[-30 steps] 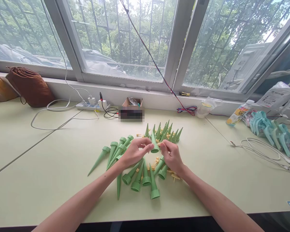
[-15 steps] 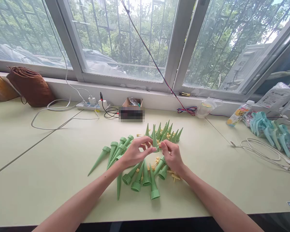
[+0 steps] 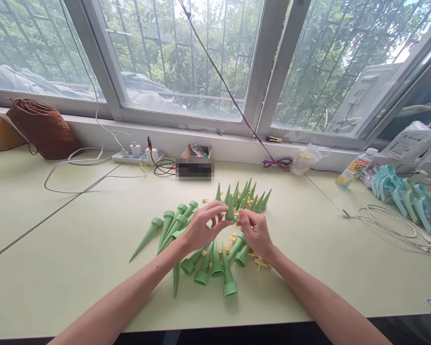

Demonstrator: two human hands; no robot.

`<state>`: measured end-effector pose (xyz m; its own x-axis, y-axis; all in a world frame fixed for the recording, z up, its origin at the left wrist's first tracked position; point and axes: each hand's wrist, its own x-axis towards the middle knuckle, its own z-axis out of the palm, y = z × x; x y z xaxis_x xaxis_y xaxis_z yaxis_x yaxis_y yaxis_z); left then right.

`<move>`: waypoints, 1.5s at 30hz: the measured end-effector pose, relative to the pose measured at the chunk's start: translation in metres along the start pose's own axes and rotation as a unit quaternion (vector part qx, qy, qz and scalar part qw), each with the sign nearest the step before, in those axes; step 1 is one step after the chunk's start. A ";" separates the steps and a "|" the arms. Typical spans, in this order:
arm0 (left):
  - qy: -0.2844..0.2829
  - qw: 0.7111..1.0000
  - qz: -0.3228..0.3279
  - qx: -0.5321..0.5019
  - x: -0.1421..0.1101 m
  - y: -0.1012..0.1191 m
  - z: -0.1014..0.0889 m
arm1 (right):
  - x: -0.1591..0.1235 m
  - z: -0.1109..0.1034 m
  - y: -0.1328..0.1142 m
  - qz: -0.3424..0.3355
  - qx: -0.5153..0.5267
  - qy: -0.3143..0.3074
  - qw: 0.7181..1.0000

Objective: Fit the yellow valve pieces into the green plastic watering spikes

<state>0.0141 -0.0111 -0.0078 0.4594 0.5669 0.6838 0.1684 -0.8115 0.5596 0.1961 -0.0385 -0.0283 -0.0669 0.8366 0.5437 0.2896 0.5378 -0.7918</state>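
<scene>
My left hand (image 3: 207,224) pinches a green plant watering spike (image 3: 230,209), its pointed end up and leaning away. Close beside its base, my right hand (image 3: 253,227) is closed, thumb against curled fingers; whatever they hold is too small and hidden to make out. Under and in front of my hands lie several loose green spikes (image 3: 230,282) with ribbed, hollow caps. Small yellow plastic pieces (image 3: 260,263) are scattered among them. Beyond my hands, a group of green spikes (image 3: 262,203) stands point up with more yellow bits between. Further spikes (image 3: 149,237) lie to the left.
Along the window sill are a brown drawstring bag (image 3: 43,129), a power strip (image 3: 124,157) with cables, and a small cardboard box (image 3: 197,152). To the right are a bottle (image 3: 357,167), turquoise clips (image 3: 404,191) and a coiled white cable (image 3: 388,223).
The spike in my left hand has tipped, its point now lower and leaning further away. My right hand stays closed beside its base.
</scene>
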 end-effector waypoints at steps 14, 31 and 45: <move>0.003 0.999 -0.042 0.004 0.002 0.004 -0.003 | 0.003 -0.001 -0.008 -0.021 -0.033 0.031 0.999; -0.012 0.953 -0.274 -0.126 0.009 0.010 -0.010 | 0.002 -0.004 -0.001 -0.050 -0.069 0.070 0.994; -0.124 0.933 -0.287 -0.178 0.010 0.012 -0.014 | 0.003 -0.003 -0.005 -0.079 -0.070 0.034 0.994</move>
<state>0.0088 -0.0130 0.0120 0.5778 0.8076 0.1180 0.1691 -0.2599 0.9507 0.1978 -0.0391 -0.0221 -0.0582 0.7308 0.6801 0.4119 0.6382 -0.6505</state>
